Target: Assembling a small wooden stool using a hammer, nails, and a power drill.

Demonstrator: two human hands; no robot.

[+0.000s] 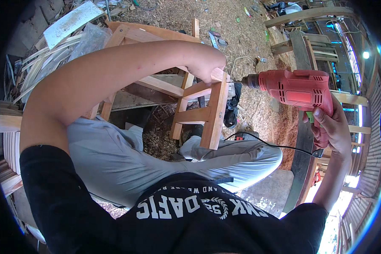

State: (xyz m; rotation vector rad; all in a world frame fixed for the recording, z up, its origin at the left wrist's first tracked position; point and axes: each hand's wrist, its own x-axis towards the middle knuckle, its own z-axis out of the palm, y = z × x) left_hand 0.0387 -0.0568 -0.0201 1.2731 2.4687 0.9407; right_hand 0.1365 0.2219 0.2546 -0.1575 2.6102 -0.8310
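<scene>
My right hand (331, 125) is wrapped round the grip of a red power drill (298, 89), beside its green trigger. The drill lies level and points left. Its dark chuck (250, 81) is close to the upper end of a wooden upright; whether the bit touches the wood I cannot tell. That upright belongs to a wooden frame (213, 116) with crosspieces, standing between my legs. My left arm reaches over the frame from the left, and my left hand (206, 62) grips its upper corner. The undersides of those fingers are partly hidden.
A black cord (279, 146) runs from the drill's grip towards my right knee. Thin wood strips (40, 63) and a pale board (72, 24) are piled at the left. Wood shavings (173, 17) cover the floor. A dark beam (302, 144) stands along the right side.
</scene>
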